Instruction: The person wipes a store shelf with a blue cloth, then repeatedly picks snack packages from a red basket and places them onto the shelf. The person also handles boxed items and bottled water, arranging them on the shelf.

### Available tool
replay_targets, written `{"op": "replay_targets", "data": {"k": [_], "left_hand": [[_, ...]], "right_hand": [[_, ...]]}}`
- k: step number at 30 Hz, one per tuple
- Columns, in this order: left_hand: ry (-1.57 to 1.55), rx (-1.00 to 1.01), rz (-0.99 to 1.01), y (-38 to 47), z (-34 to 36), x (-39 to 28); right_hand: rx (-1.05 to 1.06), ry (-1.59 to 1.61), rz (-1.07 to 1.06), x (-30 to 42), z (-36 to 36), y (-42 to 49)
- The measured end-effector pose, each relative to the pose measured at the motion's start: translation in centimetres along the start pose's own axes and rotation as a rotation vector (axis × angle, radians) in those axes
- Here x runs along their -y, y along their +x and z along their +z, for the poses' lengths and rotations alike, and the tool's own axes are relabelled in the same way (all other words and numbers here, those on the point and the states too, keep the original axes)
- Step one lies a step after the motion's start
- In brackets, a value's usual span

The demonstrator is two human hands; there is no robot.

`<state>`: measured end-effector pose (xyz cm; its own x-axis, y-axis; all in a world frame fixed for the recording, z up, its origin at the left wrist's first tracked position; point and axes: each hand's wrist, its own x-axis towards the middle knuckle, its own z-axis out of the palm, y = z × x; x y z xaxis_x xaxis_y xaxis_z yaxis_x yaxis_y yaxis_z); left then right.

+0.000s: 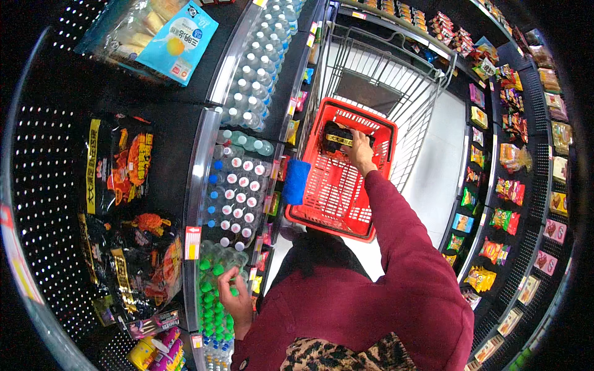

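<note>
My right hand (359, 150) reaches into the red plastic shopping basket (291, 214). Its fingers and thumb are on a black snack bag (332, 139) with a yellow printed strip, at the basket's far end. The rest of the basket floor shows bare slots. Over at the left, my left hand (234, 297) is loosely curled, thumb apart from the fingers, with nothing seen in it. It is nearest to the green-capped bottles (211, 306) on the shelf. A blue cloth-like cover (296, 182) sits at the basket's left rim.
A metal shopping cart (420, 134) holds the basket. Left shelves carry clear water bottles (253, 92), white-capped bottles (239, 192), black snack bags (132, 167) and a blue-labelled food pack (178, 44). Packaged snacks (510, 190) line the right shelves, beyond the white floor (429, 171).
</note>
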<state>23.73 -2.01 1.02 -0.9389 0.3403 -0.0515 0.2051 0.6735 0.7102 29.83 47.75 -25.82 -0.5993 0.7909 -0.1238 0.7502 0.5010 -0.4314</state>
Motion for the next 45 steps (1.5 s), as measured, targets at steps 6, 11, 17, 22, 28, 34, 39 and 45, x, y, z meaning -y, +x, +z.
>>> {"op": "replay_targets", "data": {"k": [6,11,17,22,28,34,39,45], "left_hand": [[0.056,0.07,-0.127,-0.1,0.5,-0.8],[0.022,0.067,-0.234,-1.0,1.0,-0.2],[-0.051,0.121,-0.284,0.9,1.2,-0.4],[-0.031,0.103,-0.179,0.8,1.2,-0.4],[-0.132,0.145,-0.172,1.7,0.8,-1.0],[-0.202,0.163,-0.048,2.0,1.1,-0.4],[-0.207,0.197,0.096,2.2,2.0,-0.6],[-0.282,0.282,0.269,4.1,2.3,-3.4]], "right_hand": [[0.057,-0.136,-0.046,-2.7,2.9,4.7],[0.227,-0.236,0.07,-5.8,6.5,7.9],[0.028,-0.094,0.017,-8.8,8.4,7.3],[0.024,-0.055,-0.118,-5.8,4.9,4.2],[-0.025,0.222,-0.084,-6.6,1.7,-0.3],[-0.111,0.103,-0.175,-2.9,-8.1,-4.3],[-0.064,0.081,-0.291,6.7,-19.8,-8.1],[-0.073,0.119,-0.551,18.6,-29.9,-8.9]]}}
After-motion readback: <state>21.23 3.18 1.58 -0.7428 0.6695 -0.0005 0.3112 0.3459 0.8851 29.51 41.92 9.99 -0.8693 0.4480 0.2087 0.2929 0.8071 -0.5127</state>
